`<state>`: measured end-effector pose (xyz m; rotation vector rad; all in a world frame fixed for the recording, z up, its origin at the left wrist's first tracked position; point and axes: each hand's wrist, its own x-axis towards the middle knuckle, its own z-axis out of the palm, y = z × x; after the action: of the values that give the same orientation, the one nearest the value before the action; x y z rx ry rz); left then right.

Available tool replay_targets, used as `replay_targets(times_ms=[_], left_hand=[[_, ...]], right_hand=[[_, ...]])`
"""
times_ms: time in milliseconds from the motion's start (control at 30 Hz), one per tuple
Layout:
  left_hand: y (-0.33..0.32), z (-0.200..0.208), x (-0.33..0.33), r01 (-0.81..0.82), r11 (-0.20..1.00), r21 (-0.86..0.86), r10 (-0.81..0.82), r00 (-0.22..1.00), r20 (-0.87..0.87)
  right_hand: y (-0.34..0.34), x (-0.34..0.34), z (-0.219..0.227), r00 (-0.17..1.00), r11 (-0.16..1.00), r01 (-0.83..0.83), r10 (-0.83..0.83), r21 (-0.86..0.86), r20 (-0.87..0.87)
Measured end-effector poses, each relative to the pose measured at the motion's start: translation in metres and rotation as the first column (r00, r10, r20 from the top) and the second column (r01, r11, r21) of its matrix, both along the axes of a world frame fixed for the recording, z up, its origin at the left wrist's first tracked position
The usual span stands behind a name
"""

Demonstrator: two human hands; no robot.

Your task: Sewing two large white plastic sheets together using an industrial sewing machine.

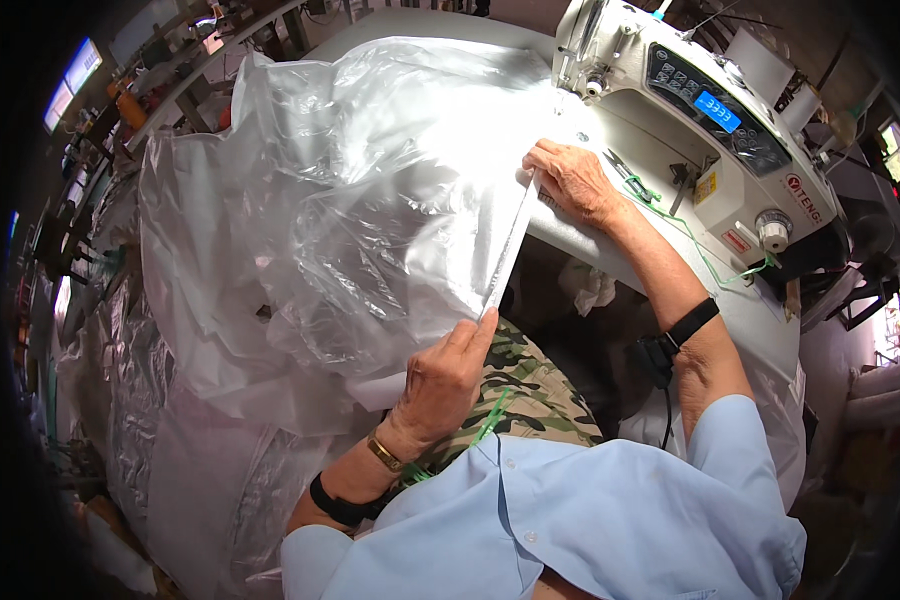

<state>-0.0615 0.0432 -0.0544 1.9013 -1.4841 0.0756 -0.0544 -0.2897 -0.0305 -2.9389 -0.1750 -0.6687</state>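
Note:
A large white sheet with a shiny clear plastic layer spreads over the table and hangs down toward my lap. Its right edge is folded into a narrow strip that runs taut between my hands. My left hand pinches the near end of this edge, above my thigh. At the far end, my right hand has its fingers closed on the same edge, just short of the lit needle area of a white sewing machine. What lies under the right fingers is hidden.
The machine's head and handwheel stand to the right of my right hand. Green thread and a dark slim tool lie on the machine table. More crumpled plastic sheeting hangs at the left.

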Motion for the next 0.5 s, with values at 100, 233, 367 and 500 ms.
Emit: replay_targets(times_ms=[100,233,367,500], left_hand=[[-0.001,-0.006,-0.001,-0.031,0.999,-0.041,0.031,1.0,0.005],[-0.005,-0.017,0.001,-0.093,0.995,-0.046,0.095,0.994,0.055],[-0.01,-0.024,0.002,-0.059,0.998,-0.008,0.06,0.997,0.045],[-0.023,-0.024,0.002,0.019,0.999,0.042,-0.02,0.999,0.042]], right_hand=[[0.0,0.001,-0.002,1.0,1.0,0.008,-0.008,0.009,-0.004],[-0.001,0.003,-0.003,1.0,0.999,0.014,-0.014,0.033,-0.01],[-0.002,0.003,-0.007,0.998,0.997,0.037,-0.04,0.068,0.049],[-0.004,0.003,-0.012,0.963,0.987,0.158,-0.152,-0.008,0.223]])
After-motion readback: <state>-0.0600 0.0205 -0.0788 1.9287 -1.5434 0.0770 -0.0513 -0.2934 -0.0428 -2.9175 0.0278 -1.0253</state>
